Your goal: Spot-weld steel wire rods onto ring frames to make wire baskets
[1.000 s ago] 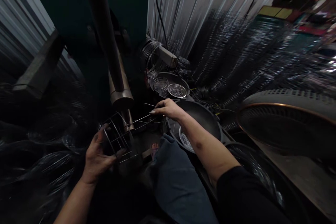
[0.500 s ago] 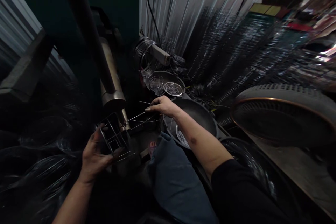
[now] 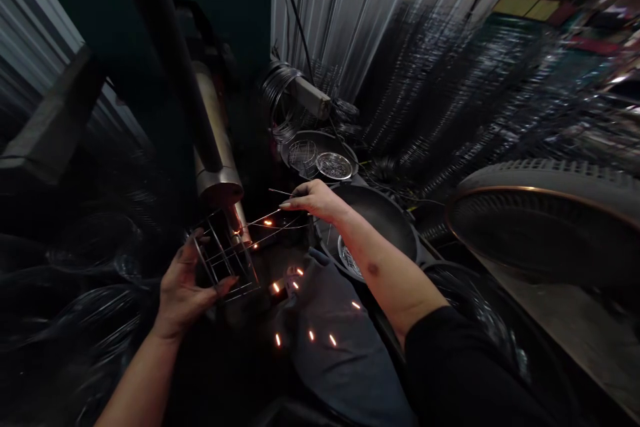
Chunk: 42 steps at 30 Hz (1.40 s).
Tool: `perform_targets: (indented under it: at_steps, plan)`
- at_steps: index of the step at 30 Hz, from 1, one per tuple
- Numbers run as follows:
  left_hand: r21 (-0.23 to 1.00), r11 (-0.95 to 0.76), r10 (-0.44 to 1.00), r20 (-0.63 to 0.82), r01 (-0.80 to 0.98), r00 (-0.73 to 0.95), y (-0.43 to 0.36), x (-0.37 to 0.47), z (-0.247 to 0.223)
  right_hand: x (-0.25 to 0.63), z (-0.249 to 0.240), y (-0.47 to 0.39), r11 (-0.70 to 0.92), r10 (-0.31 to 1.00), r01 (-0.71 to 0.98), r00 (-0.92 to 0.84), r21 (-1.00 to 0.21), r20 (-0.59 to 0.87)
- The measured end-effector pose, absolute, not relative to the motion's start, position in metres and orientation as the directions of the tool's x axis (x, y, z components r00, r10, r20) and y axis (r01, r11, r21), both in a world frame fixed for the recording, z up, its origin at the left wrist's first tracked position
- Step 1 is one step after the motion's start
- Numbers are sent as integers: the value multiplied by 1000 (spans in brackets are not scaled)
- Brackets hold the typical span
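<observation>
My left hand (image 3: 187,283) grips a small wire rack (image 3: 225,260) by its near side, thumb below and fingers above. The rack sits against the copper-coloured electrode (image 3: 243,230) of a welding machine (image 3: 220,183), where the metal glows orange. My right hand (image 3: 313,201) pinches thin metal wires (image 3: 265,219) that run left to the rack and electrode. A short wire end also sticks out past its fingertips. Orange sparks (image 3: 311,335) fly from the contact over my trouser leg (image 3: 340,353). The rack's far side is partly hidden by the electrode and darkness.
Black round pans (image 3: 367,203) stand to the right, holding metal dishes (image 3: 334,165) of small wire pieces. A wire coil (image 3: 277,97) hangs behind them. A fan (image 3: 540,227) is close on the right. Wire racks (image 3: 450,87) are stacked along the corrugated wall (image 3: 345,0).
Sparks and an orange glow have appeared at the electrode. Both hands keep their grips and stay almost in place; the whole view has shifted slightly.
</observation>
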<state>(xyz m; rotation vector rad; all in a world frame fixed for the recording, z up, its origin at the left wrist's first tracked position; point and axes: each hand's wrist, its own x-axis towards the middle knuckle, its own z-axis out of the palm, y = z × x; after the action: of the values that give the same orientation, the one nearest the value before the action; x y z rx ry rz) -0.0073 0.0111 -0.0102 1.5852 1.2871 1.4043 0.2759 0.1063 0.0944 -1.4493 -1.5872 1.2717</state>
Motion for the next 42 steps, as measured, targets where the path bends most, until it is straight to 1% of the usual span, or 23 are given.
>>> perform_targets:
  at_steps: [3, 6, 8, 10, 12, 13, 14, 17, 20, 22, 27, 29, 32, 36, 42]
  plan:
    - [937, -294, 949, 309, 189, -55, 11, -7, -11, 276, 92, 106, -44, 971, 385, -200, -922, -131]
    - [944, -275, 956, 289, 182, -56, 8, -6, -7, 286, 96, 100, 76, 992, 453, -125, -888, 21]
    - [948, -263, 958, 278, 179, -68, 5, -6, -3, 298, 106, 92, 124, 990, 594, -20, -795, 139]
    - [952, -249, 960, 267, 180, -86, 2, -6, -1, 308, 120, 81, 109, 976, 770, 36, -628, 213]
    - [953, -235, 961, 258, 192, -103, 1, -7, 0, 311, 132, 69, 112, 975, 872, -5, -477, 220]
    - [951, -233, 960, 258, 205, -109, 1, -7, 0, 309, 136, 64, 140, 978, 887, -54, -439, 202]
    - [947, -233, 958, 262, 219, -113, 1, -7, 0, 304, 138, 60, 183, 977, 884, -116, -429, 177]
    - [935, -248, 950, 286, 253, -125, 3, -6, 1, 277, 135, 56, 301, 951, 813, -294, -498, 95]
    - [939, -233, 953, 273, 251, -135, 5, -5, 2, 249, 125, 58, 323, 925, 738, -379, -592, 33]
    - [942, -230, 952, 269, 244, -142, 6, -7, 2, 237, 119, 62, 329, 919, 712, -391, -621, 39]
    - [924, -225, 950, 278, 309, -140, 9, -14, -2, 232, 107, 73, 330, 925, 680, -372, -655, 80]
    - [937, -209, 957, 254, 280, -137, 11, -15, -2, 234, 104, 77, 321, 925, 654, -373, -685, 77]
    - [948, -212, 957, 250, 237, -143, 13, -16, -1, 235, 100, 82, 292, 923, 622, -383, -726, 43]
    - [939, -232, 951, 273, 253, -144, 17, -16, 1, 234, 100, 85, 258, 919, 594, -393, -762, 5]
    - [970, -183, 965, 208, 159, -158, 20, -14, 3, 233, 103, 91, 218, 911, 595, -409, -774, -58]
